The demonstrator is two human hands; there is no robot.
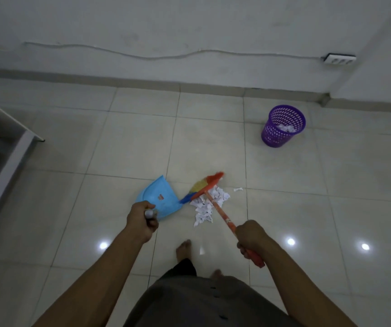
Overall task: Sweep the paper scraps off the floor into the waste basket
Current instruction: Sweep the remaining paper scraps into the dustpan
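Our left hand (142, 220) holds the dustpan (158, 197), just left of the broom (205, 185) held in our right hand (251, 237). Scraps (207, 205) pile on the floor (119, 142) against the broom's near right side, one stray scrap (238, 189) just right of them. Basket (283, 125) stands well apart, far right, near the wall (189, 20), scraps in it.

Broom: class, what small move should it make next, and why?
Probably lift the broom over to the right of the paper scraps, past the stray scrap, then draw left. Its head now sits between the pile and the blue dustpan, whose mouth seems to face the pile.
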